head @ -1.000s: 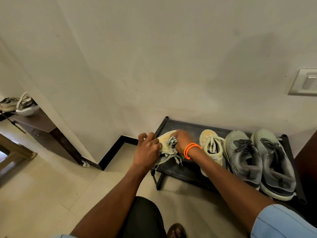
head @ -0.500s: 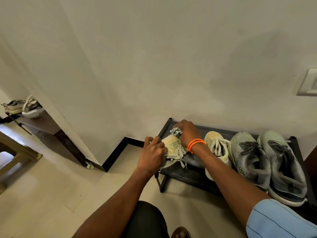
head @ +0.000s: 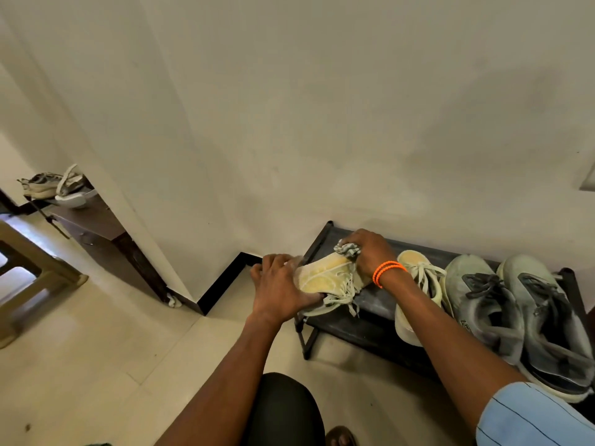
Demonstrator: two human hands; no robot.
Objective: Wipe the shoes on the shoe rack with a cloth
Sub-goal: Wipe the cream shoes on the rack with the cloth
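Observation:
A low black shoe rack (head: pixel 363 313) stands against the wall. At its left end my left hand (head: pixel 283 289) grips a pale yellow shoe (head: pixel 325 275), tilted with its side up and laces hanging. My right hand (head: pixel 370 252), with orange bands at the wrist, clutches a grey checked cloth (head: pixel 347 250) against the shoe's far end near the toe. The matching yellow shoe (head: pixel 418 284) sits to the right, then two grey sneakers (head: pixel 483 304) (head: pixel 547 320).
The wall rises right behind the rack. To the left lies tiled floor (head: pixel 96 365), a dark table (head: pixel 93 220) with more shoes (head: pixel 51 185) on it and a beige stool (head: pixel 29 278). My knee (head: pixel 283 410) is below the rack's front.
My right hand has slid the cloth from the laces to the shoe's far end. My left hand has turned the shoe so more of its yellow side shows.

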